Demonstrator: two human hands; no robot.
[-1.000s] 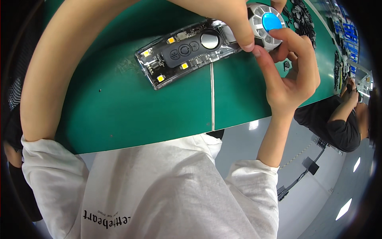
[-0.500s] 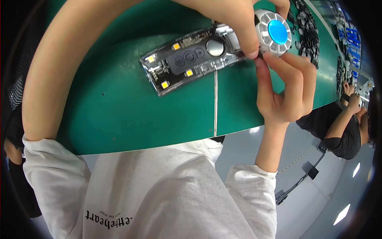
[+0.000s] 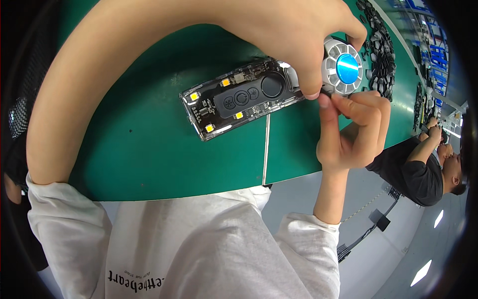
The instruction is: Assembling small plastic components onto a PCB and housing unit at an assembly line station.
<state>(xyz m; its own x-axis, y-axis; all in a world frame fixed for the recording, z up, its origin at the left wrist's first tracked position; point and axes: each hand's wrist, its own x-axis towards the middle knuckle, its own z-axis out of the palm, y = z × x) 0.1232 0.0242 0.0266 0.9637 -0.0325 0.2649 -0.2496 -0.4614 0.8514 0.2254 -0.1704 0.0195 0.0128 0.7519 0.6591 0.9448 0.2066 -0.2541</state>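
A clear plastic device (image 3: 239,99) lies on the green mat (image 3: 149,149), with a circuit board, small yellow chips and a dark button pad showing inside. At its right end is a round silver finned head with a blue centre (image 3: 346,67). My left hand (image 3: 298,35) reaches over from above, its fingers gripping the device where the body meets the head. My right hand (image 3: 356,129) comes up from below. Its thumb and forefinger are pinched against the same joint, under the round head. Whether something small sits between them stays hidden.
Several black round grille parts (image 3: 381,55) lie in rows on the mat behind the device. A seam (image 3: 266,149) runs across the mat to its near edge. A person in black (image 3: 418,172) works at the table far right.
My right hand's fingers have slid from around the round head down to the joint beneath it. The device sits slightly lower and more level in view.
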